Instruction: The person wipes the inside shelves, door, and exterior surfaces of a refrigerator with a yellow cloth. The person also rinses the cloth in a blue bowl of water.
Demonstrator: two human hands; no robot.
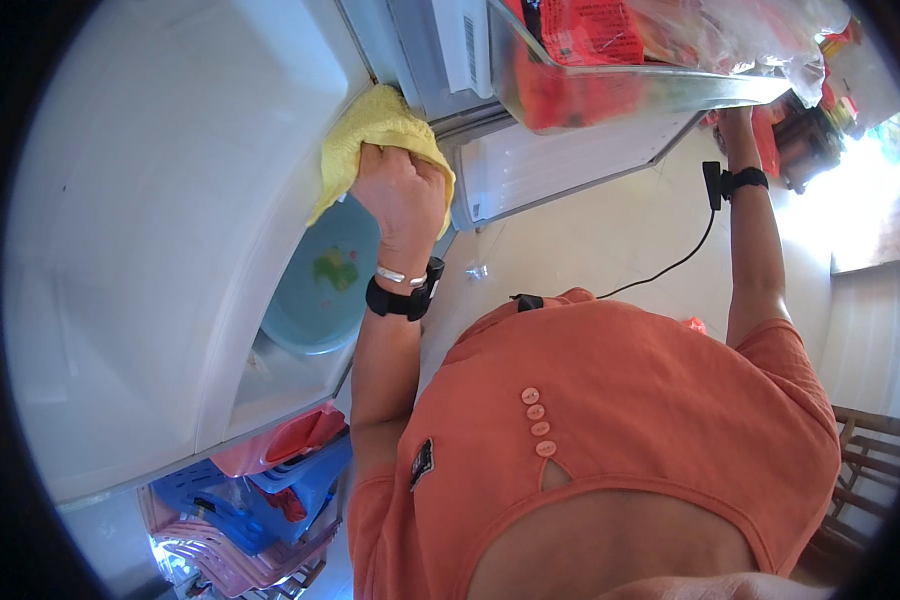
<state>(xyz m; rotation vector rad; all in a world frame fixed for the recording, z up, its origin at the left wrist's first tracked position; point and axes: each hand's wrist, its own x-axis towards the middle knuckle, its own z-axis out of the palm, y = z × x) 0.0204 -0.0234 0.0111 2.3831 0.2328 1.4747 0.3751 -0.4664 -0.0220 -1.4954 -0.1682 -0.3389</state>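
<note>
My left hand (399, 191) is closed around a yellow terry cloth (379, 120). It presses the cloth against the edge of the white refrigerator cabinet (285, 157), near the hinge side. Below this hand is a light blue basin (322, 292), with a green and pink pattern visible inside. At the right, my right arm reaches to the far edge of the open refrigerator door (570, 161). My right hand (735, 120) is mostly hidden behind the door's clear bin (690, 88), so its fingers do not show.
Red packets (592, 34) and clear plastic bags (750, 37) fill the door bin. Pink and blue plastic baskets (247, 555) are stacked at the lower left. A wooden rack (870, 465) stands at the right. A black cable (664, 268) runs from my right wrist across the tiled floor (562, 247).
</note>
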